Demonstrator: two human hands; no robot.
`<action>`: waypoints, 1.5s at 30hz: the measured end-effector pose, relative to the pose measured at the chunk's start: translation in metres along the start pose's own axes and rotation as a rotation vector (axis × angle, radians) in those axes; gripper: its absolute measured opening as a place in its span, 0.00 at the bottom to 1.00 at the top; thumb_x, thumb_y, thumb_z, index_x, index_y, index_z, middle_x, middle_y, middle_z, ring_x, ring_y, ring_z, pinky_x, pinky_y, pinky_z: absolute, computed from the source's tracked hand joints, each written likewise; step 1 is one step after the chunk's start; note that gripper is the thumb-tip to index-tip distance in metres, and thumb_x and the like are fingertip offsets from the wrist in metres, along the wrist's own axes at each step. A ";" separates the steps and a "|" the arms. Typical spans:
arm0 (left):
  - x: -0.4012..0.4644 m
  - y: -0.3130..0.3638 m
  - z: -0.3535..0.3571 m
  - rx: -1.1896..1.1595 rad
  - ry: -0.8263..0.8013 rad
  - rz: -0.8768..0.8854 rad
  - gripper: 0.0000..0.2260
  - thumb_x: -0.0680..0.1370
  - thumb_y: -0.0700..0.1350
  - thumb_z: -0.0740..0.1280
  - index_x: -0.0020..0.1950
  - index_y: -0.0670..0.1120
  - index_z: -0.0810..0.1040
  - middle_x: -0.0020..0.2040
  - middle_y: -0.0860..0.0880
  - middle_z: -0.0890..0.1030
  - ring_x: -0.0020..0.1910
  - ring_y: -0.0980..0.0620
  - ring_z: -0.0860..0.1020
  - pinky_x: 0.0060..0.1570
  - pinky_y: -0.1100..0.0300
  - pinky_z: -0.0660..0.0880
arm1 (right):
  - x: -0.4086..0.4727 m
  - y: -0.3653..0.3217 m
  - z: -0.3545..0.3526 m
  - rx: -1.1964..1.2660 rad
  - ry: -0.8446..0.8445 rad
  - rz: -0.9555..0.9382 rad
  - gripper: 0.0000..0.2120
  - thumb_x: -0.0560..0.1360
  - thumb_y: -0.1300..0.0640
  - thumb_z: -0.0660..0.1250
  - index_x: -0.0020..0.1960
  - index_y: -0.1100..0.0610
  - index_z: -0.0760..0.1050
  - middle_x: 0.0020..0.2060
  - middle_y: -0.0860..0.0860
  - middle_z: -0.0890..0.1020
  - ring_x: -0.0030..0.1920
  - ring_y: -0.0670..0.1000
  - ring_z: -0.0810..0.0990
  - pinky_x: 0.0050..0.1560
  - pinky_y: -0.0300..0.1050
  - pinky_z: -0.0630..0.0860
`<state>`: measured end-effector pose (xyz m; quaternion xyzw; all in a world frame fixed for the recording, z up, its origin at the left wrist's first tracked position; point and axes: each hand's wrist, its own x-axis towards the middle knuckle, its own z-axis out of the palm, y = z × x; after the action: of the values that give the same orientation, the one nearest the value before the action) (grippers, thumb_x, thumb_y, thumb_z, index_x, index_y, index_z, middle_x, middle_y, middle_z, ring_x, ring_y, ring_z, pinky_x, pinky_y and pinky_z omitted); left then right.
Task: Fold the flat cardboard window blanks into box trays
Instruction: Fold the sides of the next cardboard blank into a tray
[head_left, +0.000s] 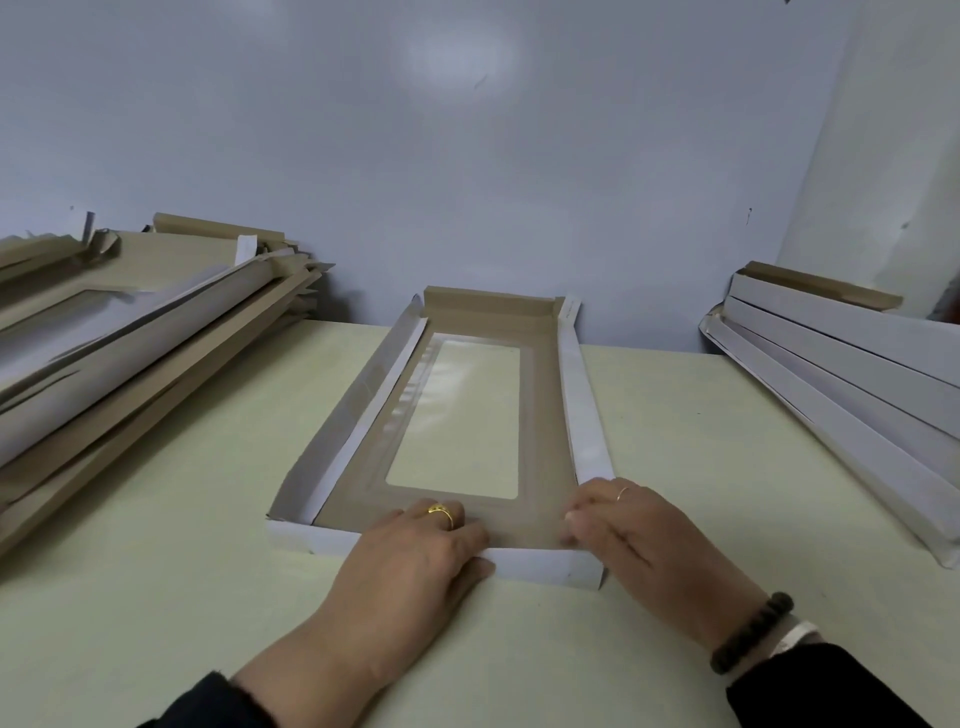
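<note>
A long cardboard tray (545, 431), brown inside and white outside, lies in the middle of the table with a clear plastic window (462, 415) in its floor. Its far wall stands up and both long side walls are raised. My left hand (415, 561) lies over the near white wall, fingers reaching onto the tray floor and thumb on the outer face. My right hand (634, 535) is at the near right corner, its fingers curled over the folded wall edge.
A tall messy pile of flat brown and white blanks (130, 353) fills the left of the pale table (182, 597). A leaning stack of folded white trays (841, 384) stands at the right. A grey wall rises behind.
</note>
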<state>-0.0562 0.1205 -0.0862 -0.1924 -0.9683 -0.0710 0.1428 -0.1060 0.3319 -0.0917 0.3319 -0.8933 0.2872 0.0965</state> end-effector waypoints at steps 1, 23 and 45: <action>-0.001 0.001 -0.002 0.000 -0.002 -0.016 0.05 0.72 0.49 0.66 0.35 0.52 0.75 0.32 0.58 0.63 0.32 0.57 0.73 0.29 0.66 0.59 | -0.001 0.000 -0.001 -0.065 -0.027 -0.037 0.26 0.76 0.41 0.50 0.35 0.60 0.74 0.33 0.48 0.74 0.38 0.50 0.71 0.43 0.45 0.68; -0.002 -0.054 0.000 -0.063 -0.043 0.033 0.21 0.79 0.62 0.52 0.46 0.48 0.76 0.44 0.54 0.73 0.45 0.55 0.71 0.48 0.61 0.68 | -0.015 0.017 -0.017 -0.495 0.122 0.071 0.04 0.61 0.61 0.67 0.33 0.55 0.75 0.25 0.46 0.75 0.27 0.47 0.76 0.42 0.43 0.63; -0.009 -0.069 0.005 -0.201 0.084 0.026 0.18 0.69 0.67 0.54 0.31 0.53 0.61 0.32 0.59 0.64 0.35 0.60 0.66 0.43 0.68 0.63 | -0.018 0.016 -0.017 -0.387 0.066 0.116 0.10 0.65 0.66 0.75 0.36 0.57 0.74 0.30 0.41 0.65 0.30 0.48 0.68 0.34 0.40 0.64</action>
<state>-0.0766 0.0553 -0.0998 -0.2153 -0.9468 -0.1739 0.1644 -0.1024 0.3612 -0.0916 0.2453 -0.9458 0.1263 0.1711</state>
